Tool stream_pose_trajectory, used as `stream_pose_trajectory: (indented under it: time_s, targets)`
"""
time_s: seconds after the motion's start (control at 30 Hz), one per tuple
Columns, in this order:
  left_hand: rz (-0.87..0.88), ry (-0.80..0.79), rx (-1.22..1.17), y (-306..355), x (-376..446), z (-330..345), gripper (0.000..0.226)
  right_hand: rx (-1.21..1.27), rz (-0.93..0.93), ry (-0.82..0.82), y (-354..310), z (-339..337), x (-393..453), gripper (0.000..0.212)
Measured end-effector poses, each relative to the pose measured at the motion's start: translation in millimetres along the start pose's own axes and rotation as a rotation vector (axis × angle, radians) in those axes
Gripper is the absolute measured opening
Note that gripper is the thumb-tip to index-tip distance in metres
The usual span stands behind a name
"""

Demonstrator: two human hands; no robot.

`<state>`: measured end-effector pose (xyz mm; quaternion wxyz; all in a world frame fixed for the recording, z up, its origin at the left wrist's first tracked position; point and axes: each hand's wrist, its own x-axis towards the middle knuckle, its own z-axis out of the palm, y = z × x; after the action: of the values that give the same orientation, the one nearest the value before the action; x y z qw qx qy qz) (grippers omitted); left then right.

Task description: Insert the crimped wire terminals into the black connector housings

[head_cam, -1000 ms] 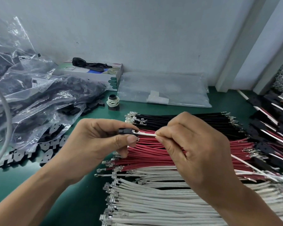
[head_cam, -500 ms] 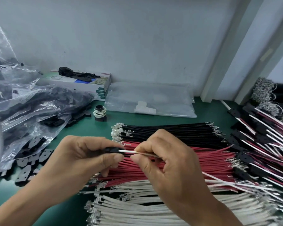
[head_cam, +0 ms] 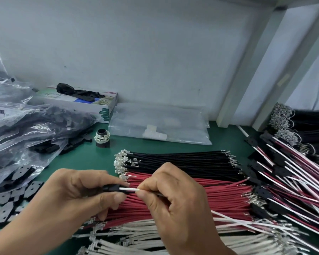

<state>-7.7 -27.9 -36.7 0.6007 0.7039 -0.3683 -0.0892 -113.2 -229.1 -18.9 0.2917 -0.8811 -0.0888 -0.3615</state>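
White wires [head_cam: 136, 242] lie nearest on the green bench [head_cam: 85, 159]. Above them, the left hand [head_cam: 77, 197] pinches a black connector housing [head_cam: 110, 188]; the right hand [head_cam: 173, 197] pinches a white wire [head_cam: 129, 189] whose end sits in it. Red wires [head_cam: 219, 196] and black wires [head_cam: 182, 161] lie beyond.

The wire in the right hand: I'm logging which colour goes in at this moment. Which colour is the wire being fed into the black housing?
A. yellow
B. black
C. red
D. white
D: the right hand pinches a white wire whose end meets the black connector housing held in the left hand; the red wires and black wires lie bundled on the table beneath.
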Motion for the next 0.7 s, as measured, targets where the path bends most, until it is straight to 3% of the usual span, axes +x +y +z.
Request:
stream_pose_trajectory:
  time_s: [0.4, 0.57, 0.7]
  targets:
    - [0.121, -0.019, 0.22, -27, -2, -12, 0.029, 0.001, -0.057, 0.029, -4, 7, 2, 0.021]
    - [0.082, 0.063, -0.044, -22, 3, -14, 0.037, -0.135, -0.127, 0.011, -2, -4, 8, 0.018]
    - [0.078, 0.266, -0.186, -10, 9, -22, 0.054, -0.378, -0.058, -0.051, 7, -22, 12, 0.031]
